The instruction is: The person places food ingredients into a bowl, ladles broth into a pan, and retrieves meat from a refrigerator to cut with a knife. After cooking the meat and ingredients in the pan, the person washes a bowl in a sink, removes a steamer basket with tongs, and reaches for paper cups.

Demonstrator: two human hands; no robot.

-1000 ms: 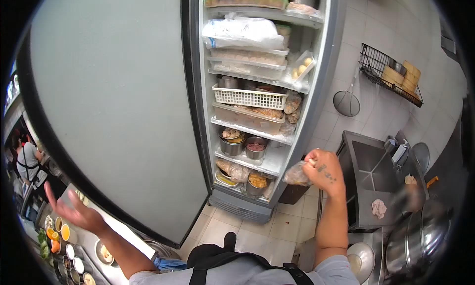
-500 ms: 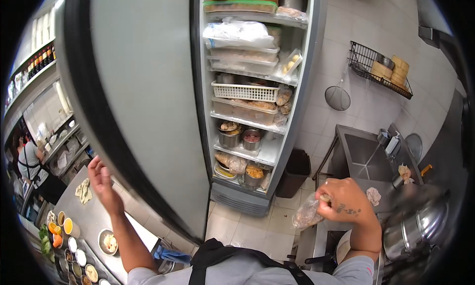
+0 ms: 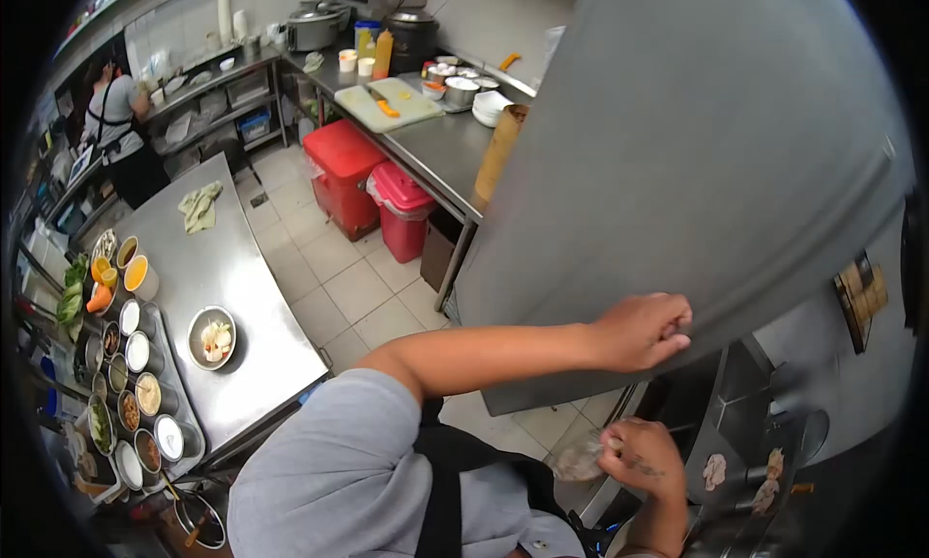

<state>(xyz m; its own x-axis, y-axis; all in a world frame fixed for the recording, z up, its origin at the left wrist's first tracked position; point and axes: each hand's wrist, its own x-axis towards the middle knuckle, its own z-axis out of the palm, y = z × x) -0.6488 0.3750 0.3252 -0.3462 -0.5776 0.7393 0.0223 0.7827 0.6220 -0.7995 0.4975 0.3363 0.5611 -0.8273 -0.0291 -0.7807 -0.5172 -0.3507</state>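
At lower right of the frame, grasping a crumpled clear plastic bag [image 3: 576, 461] by its gathered top in the tattooed right hand [image 3: 642, 458]. Just above, reaching across a broad, flat grey door [image 3: 697, 171] with the left hand [image 3: 642, 332], bent-fingered; impossible to tell whether clenched, or touching the door. At left, near a long stainless-steel table [image 3: 237, 268] with a round metal bowl [image 3: 204, 364] of pale food.

Bag [image 3: 575, 463] looks clear, crinkled plastic; fridge door [image 3: 697, 151] smooth, fairly matt; worktable [image 3: 189, 268] glossy metal; towel [image 3: 200, 208] rumpled cloth; bin [image 3: 346, 180] smooth plastic.
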